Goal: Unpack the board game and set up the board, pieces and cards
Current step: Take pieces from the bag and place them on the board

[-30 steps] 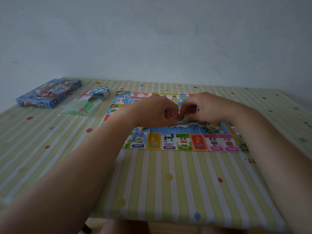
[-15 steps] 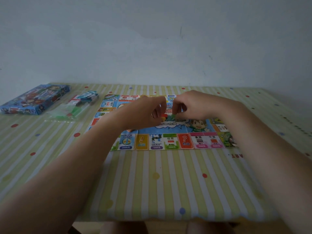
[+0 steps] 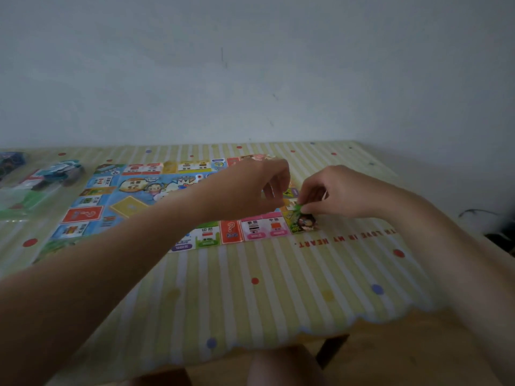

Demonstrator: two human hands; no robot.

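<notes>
We see a worktop (image 3: 278, 288) covered by a smooth striped and dotted cloth with a faint sheen, like plastic sheeting, its front edge scalloped. On it lies the board (image 3: 133, 201), flat printed card or paper, brightly coloured and slightly glossy. At the board's right corner stands a token (image 3: 306, 220), a printed card figure in a green base that looks like plastic. At far left we make out clear, shiny plastic bags (image 3: 25, 196) holding pieces. The wall (image 3: 250, 65) behind is matt, painted and lightly scuffed.
</notes>
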